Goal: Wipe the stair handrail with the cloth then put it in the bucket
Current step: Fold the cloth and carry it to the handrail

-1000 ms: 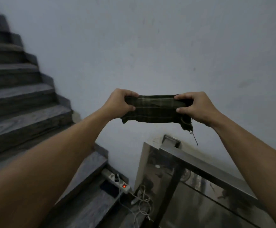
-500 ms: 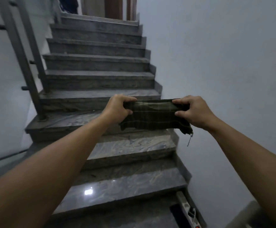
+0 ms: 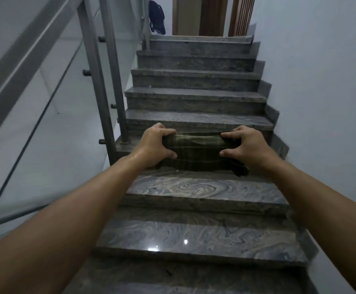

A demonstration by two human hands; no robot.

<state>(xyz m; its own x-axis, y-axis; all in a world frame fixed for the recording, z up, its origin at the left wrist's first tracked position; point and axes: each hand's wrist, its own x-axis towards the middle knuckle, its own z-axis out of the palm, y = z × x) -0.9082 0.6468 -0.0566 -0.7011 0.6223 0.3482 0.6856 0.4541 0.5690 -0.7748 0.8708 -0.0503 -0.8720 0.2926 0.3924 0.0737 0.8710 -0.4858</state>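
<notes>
Two hands hold a dark plaid cloth [image 3: 198,151] stretched between them at mid-frame: the left hand [image 3: 156,145] grips one end, the right hand [image 3: 248,146] the other. Grey marble stairs [image 3: 196,187] climb behind it. The handrail [image 3: 22,66] slants across the upper left, untouched.
</notes>
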